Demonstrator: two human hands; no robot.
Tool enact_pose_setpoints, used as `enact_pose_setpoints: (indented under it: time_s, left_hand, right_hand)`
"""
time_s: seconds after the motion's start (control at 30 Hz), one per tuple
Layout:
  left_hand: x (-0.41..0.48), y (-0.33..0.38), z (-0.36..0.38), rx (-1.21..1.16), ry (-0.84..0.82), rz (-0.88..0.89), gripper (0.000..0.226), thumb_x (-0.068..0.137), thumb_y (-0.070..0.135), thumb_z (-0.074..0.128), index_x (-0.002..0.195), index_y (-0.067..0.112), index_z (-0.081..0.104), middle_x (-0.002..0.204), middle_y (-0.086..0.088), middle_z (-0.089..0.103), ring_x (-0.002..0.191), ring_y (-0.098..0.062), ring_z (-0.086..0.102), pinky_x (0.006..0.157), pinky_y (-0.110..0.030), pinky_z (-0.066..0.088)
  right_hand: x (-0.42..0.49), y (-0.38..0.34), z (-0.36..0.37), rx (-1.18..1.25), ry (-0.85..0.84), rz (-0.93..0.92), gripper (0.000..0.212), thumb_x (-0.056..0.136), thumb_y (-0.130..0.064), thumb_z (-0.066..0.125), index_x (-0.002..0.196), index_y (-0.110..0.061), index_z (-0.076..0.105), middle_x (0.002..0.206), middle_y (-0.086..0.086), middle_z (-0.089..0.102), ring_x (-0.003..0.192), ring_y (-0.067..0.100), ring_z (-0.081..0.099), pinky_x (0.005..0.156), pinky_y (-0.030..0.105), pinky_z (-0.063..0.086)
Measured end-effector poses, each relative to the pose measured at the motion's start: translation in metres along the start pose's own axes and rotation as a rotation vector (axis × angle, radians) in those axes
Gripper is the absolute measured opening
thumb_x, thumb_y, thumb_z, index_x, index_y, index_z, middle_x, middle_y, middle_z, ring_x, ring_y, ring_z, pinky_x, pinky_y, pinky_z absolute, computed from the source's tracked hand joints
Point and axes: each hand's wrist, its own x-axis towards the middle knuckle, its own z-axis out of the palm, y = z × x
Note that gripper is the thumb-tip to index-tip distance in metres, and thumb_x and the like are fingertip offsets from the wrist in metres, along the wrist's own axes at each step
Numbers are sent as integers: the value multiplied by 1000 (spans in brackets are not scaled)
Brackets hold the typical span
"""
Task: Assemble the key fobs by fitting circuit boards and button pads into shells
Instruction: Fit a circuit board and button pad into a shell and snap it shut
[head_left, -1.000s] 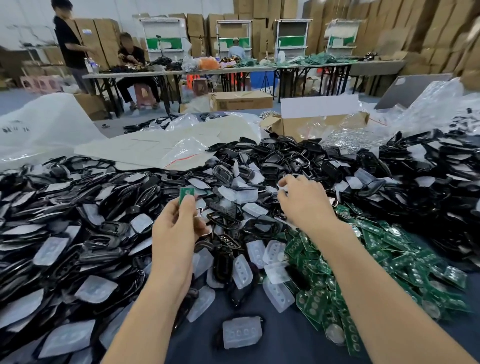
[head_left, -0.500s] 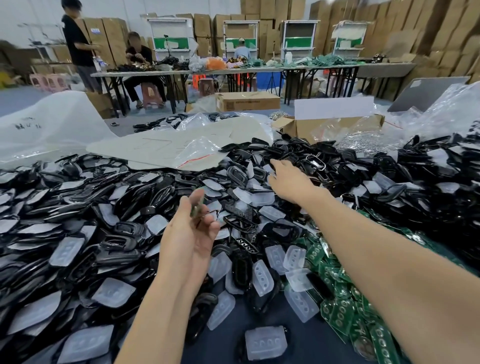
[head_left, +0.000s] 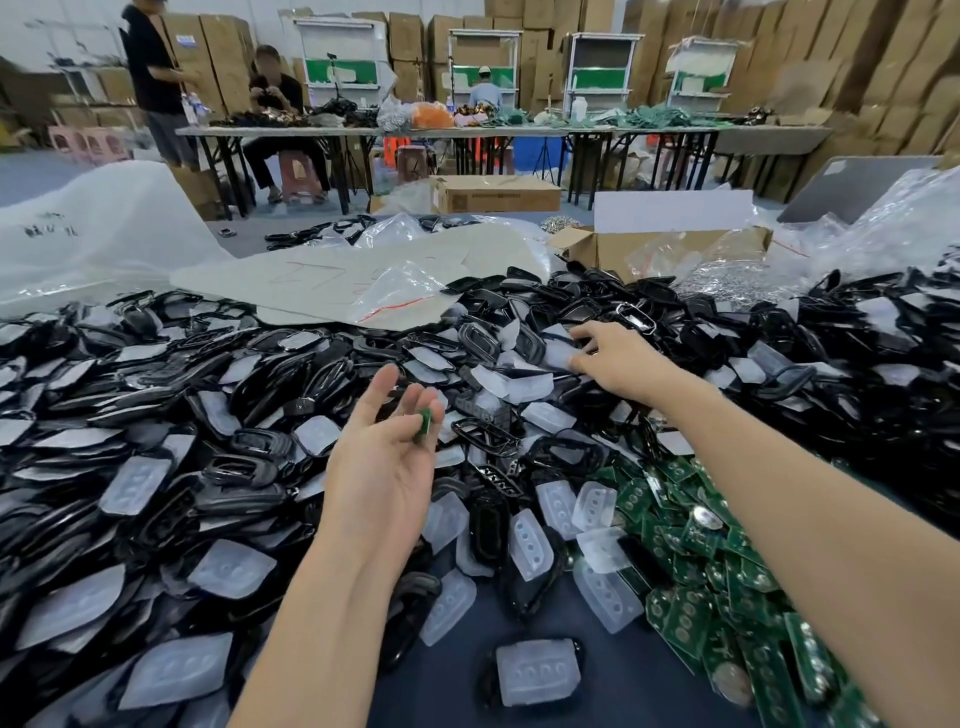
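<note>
**Left hand** (head_left: 382, 470): yours, palm up above the heap. The fingers (head_left: 418, 400) are curled onto a small green circuit board (head_left: 425, 421), which is held edge-on at the fingertips, clear of the pile.

**Right hand** (head_left: 621, 361): yours, reached farther out, palm down. The fingers (head_left: 592, 330) are spread apart, tips on a translucent button pad (head_left: 561, 356). Whether they pinch it, you cannot tell.

**Black shells** (head_left: 156, 405): a loose heap over the left and far parts of the dark blue counter (head_left: 597, 696), with more translucent pads mixed in.

**Green circuit boards** (head_left: 696, 613): a separate heap at near right, under your right forearm.

**Clear pads** (head_left: 524, 543): a cluster between your two forearms, just beside the board heap.

**Single pad** (head_left: 537, 670): lies on a black shell at the near edge, apart from the cluster.

**Open cardboard box** (head_left: 665, 247): behind the shells, with clear plastic bags in it.
</note>
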Motion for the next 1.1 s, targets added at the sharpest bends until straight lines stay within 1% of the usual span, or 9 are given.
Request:
enact_pose_setpoints:
  time_s: [0.13, 0.23, 0.33, 0.63, 0.77, 0.83, 0.93, 1.0, 1.1]
  left_hand:
    - [-1, -2, 0, 39, -4, 33, 45, 95, -20, 43, 122, 11, 62, 118, -20, 57, 108, -23, 70, 78, -21, 59]
    - [-2, -3, 0, 44, -14, 40, 44, 95, -19, 45, 123, 12, 61, 113, -20, 63, 113, -25, 70, 81, -22, 59]
    - [-2, -3, -1, 38, -14, 40, 43, 95, -18, 47, 123, 11, 61, 104, -20, 73, 113, -25, 70, 84, -24, 59]
    - [-2, -6, 0, 25, -88, 35, 37, 94, -11, 52, 127, 6, 56, 111, -22, 74, 109, -25, 72, 82, -26, 60]
    - [-3, -7, 1, 20, -115, 52, 34, 92, -7, 55, 125, 2, 54, 111, -21, 74, 109, -28, 71, 84, -29, 61]
    - [-4, -8, 3, 39, -134, 63, 28, 91, -5, 56, 118, 3, 55, 108, -18, 75, 107, -27, 72, 80, -27, 61]
    - [-5, -10, 4, 67, -151, 75, 23, 89, -2, 58, 111, 4, 55, 103, -15, 77, 101, -25, 74, 77, -26, 61]
    - [-5, -11, 4, 79, -162, 71, 29, 83, 2, 63, 112, 4, 56, 100, -14, 77, 99, -25, 75, 76, -24, 60]
    - [-6, -12, 4, 126, -184, 67, 32, 78, 6, 66, 110, 5, 62, 92, -11, 77, 97, -23, 75, 76, -22, 59]
  right_hand:
    - [-2, 7, -5, 160, 178, 18, 27, 109, -25, 35, 120, -15, 58, 102, 7, 70, 70, 8, 60, 59, 21, 45]
    - [1, 15, -7, 58, 224, 79, 35, 106, -12, 40, 139, -15, 53, 129, 13, 64, 99, 25, 62, 87, 39, 53]
    - [5, 19, -6, -115, 66, 118, 34, 105, -19, 53, 137, -12, 60, 135, 15, 63, 118, 33, 60, 99, 39, 49]
    - [10, 24, -10, -196, -135, 88, 32, 101, -17, 57, 131, -13, 67, 133, 11, 66, 112, 29, 64, 101, 38, 51]
    - [6, 22, -16, -121, -124, 72, 19, 97, -16, 63, 113, -13, 72, 120, 11, 70, 90, 21, 59, 80, 27, 46]
    - [0, 21, -19, -19, -44, 60, 4, 95, -18, 68, 99, -17, 67, 100, 6, 69, 84, 20, 59, 73, 28, 45]
    - [-12, 12, -27, 167, 161, 21, 11, 97, -23, 67, 107, -20, 64, 90, -7, 57, 96, 20, 56, 82, 30, 43]
    - [-24, 0, -33, 523, 233, 27, 10, 102, -20, 59, 111, -18, 64, 96, -1, 58, 96, 22, 58, 84, 33, 50]
    - [-50, -18, -38, 1255, 129, 124, 23, 109, -14, 43, 117, -11, 64, 104, 11, 55, 86, 21, 60, 78, 38, 62]
